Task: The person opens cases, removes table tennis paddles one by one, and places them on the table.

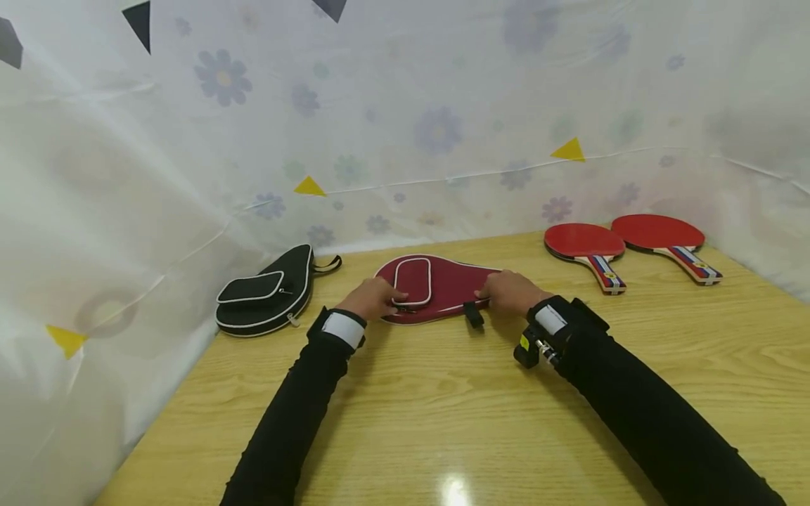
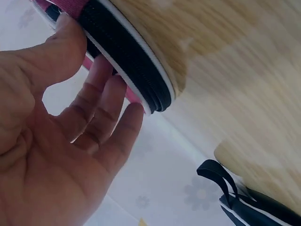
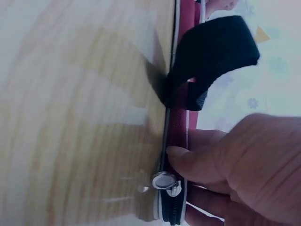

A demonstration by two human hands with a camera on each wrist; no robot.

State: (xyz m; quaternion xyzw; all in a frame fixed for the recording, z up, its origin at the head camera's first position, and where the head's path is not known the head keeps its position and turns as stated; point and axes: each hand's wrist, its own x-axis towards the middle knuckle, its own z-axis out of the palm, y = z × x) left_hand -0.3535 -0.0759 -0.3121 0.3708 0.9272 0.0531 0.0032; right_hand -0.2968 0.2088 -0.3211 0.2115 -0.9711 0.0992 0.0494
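A dark red table tennis paddle case (image 1: 455, 281) with white piping and a small front pocket (image 1: 413, 281) lies flat on the table. My left hand (image 1: 372, 299) holds its wide left end, thumb by the pocket. In the left wrist view, the fingers of the left hand (image 2: 89, 113) curve against the case beside its black zip band (image 2: 127, 52). My right hand (image 1: 512, 292) pinches the narrow right end. Close to the thumb of the right hand (image 3: 244, 165) are a metal zip pull (image 3: 164, 181) and a black strap loop (image 3: 214, 52). Some fingertips are hidden behind the case.
To the left lies a black paddle case (image 1: 266, 295) with white piping and a wrist loop. Two red paddles, one nearer (image 1: 585, 241) and one farther right (image 1: 658, 232), lie at the back right. A flower-patterned sheet (image 1: 436, 133) hangs behind the wooden table (image 1: 411, 407).
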